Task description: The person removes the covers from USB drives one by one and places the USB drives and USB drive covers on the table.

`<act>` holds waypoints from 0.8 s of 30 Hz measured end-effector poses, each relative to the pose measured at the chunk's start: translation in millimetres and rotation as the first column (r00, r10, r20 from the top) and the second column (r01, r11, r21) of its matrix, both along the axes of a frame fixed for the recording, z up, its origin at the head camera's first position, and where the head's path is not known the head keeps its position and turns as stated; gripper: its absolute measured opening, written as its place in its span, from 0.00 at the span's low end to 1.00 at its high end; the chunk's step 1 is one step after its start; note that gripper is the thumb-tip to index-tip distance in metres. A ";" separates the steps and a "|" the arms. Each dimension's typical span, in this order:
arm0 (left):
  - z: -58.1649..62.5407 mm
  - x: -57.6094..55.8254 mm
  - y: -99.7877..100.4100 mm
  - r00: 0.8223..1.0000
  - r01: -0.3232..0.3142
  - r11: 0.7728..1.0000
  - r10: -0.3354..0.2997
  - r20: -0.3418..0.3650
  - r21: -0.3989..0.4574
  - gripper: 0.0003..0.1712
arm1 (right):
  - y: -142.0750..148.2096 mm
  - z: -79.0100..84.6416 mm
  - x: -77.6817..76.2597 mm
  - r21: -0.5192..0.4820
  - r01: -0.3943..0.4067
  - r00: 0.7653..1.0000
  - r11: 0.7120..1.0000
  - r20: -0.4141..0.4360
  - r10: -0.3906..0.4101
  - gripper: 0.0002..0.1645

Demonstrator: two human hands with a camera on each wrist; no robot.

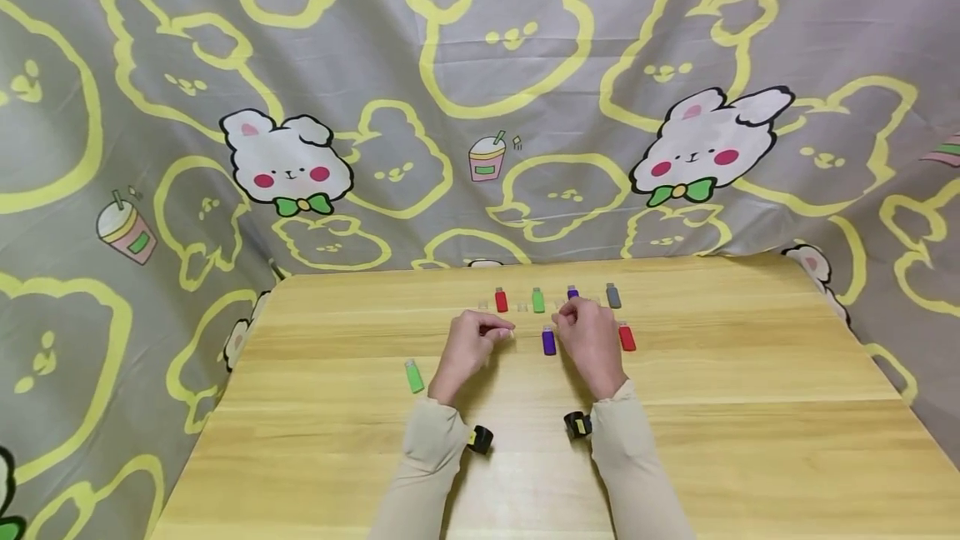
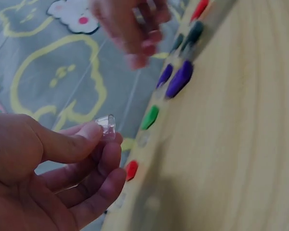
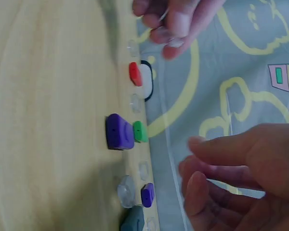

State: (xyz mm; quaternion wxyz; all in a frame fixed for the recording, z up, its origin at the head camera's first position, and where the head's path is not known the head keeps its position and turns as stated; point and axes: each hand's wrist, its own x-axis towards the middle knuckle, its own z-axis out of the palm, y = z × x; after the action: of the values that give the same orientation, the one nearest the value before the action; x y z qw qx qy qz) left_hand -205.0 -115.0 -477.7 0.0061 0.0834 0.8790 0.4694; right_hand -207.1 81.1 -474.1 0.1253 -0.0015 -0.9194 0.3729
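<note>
My left hand (image 1: 467, 350) pinches a small clear plastic cap (image 2: 108, 127) between thumb and forefinger, above the table. Opposite it, my right hand (image 1: 594, 342) hovers with loosely bent fingers; nothing shows between them in the right wrist view. Between the hands lies a purple USB flash drive (image 1: 549, 341), its metal plug bare and pointing away from me. Below the right hand, another clear cap (image 3: 126, 191) lies beside a dark grey flash drive (image 3: 133, 219), which the hand hides in the head view.
Along the table's back edge runs a row of flash drives: red (image 1: 501, 300), green (image 1: 537, 301), purple (image 1: 573, 292) and grey (image 1: 613, 296), with clear caps (image 1: 483, 306) beside them. Nearer lie another red drive (image 1: 627, 337) at right and a green drive (image 1: 414, 377) at left. A patterned curtain (image 1: 420, 148) hangs behind.
</note>
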 end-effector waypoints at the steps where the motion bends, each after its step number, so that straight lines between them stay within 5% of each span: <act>1: -1.3 0.0 3.5 1.000 0.002 1.000 -0.002 -0.003 -0.024 0.06 | 1.4 0.2 -1.0 -0.012 0.000 1.000 1.000 -0.029 -0.001 0.07; 7: -9.7 -0.8 24.5 1.000 -0.001 0.994 -0.001 -0.012 -0.110 0.04 | 9.4 0.4 -4.2 -0.075 0.012 0.993 0.997 -0.118 -0.021 0.07; 24: -17.4 -12.6 46.5 0.993 -0.085 0.979 0.069 -0.094 -0.183 0.06 | 25.6 1.6 -7.1 -0.118 0.036 0.999 0.992 0.010 -0.035 0.07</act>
State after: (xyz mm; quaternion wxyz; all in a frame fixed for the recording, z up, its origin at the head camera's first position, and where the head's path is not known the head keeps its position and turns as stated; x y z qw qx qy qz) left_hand -217.7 -68.5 -495.1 -0.0425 0.0688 0.9211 0.3807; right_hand -214.1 106.7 -472.4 0.1278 -0.0267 -0.8960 0.4245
